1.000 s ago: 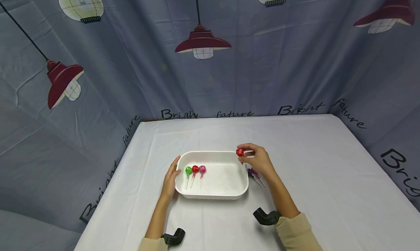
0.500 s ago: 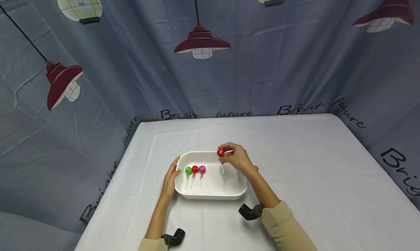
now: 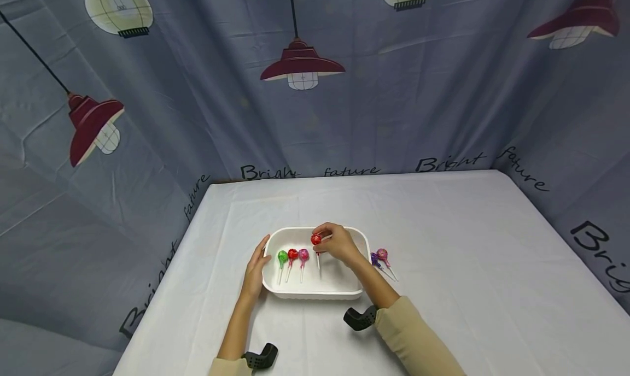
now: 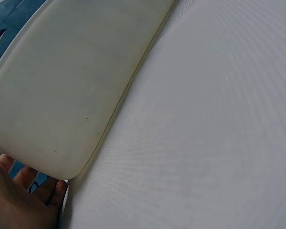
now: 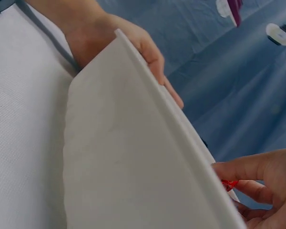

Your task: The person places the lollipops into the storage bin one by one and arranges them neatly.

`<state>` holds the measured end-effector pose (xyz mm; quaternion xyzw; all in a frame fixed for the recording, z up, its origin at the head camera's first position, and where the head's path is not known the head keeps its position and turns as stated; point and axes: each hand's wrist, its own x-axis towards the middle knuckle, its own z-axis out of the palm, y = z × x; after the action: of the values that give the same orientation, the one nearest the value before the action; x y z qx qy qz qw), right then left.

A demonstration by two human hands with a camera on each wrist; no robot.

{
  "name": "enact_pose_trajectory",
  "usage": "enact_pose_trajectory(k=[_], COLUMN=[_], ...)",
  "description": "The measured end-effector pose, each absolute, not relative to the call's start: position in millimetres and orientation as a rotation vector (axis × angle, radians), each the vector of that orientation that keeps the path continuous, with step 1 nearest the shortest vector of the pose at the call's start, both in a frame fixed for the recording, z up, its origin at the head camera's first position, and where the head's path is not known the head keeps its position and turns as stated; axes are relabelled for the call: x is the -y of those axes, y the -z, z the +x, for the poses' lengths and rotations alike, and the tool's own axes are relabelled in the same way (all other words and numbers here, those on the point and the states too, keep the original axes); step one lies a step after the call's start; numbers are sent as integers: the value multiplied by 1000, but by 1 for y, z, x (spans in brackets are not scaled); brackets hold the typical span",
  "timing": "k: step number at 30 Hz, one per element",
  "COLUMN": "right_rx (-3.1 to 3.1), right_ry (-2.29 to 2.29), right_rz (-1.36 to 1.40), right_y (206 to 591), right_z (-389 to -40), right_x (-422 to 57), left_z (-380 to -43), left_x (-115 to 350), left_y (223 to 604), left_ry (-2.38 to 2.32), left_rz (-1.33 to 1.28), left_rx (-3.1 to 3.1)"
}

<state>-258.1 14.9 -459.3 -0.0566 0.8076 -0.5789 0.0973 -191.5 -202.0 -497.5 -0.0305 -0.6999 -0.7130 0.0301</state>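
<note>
Holding three lollipops (image 3: pixel 292 253), the tray (image 3: pixel 339 283) is clasped by left grip (image 3: pixel 255 265); right grip (image 3: pixel 338 244) pinches another lollipop (image 3: pixel 316 239).

On my head view's dial, a blue-grey curtain (image 3: pixel 394 108) hangs behind the white table (image 3: pixel 433 223), with red lamps (image 3: pixel 301 62) printed just past nine, at twelve and at two. I see pale lanterns (image 3: pixel 120 9) at ten and one, and black lettering (image 3: pixel 435 165) low along the curtain.
</note>
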Motion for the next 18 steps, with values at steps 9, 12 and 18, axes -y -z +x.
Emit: enact_pose_trajectory(k=[9,12,18], right_rx=[-2322,-2308,-2359], right_ry=[1711,1698,1599], right_rz=[-175,-170,-183], right_y=[472,475,481], right_z=[-259,-259,-258], right_x=[-4,-2,1], left_z=[-191,-191,-194], left_x=[202,202,203], left_y=[497,497,502], left_ry=[2198,2191,2210], left_rz=[-88,-86,-80], left_rx=[2163,2167,2151])
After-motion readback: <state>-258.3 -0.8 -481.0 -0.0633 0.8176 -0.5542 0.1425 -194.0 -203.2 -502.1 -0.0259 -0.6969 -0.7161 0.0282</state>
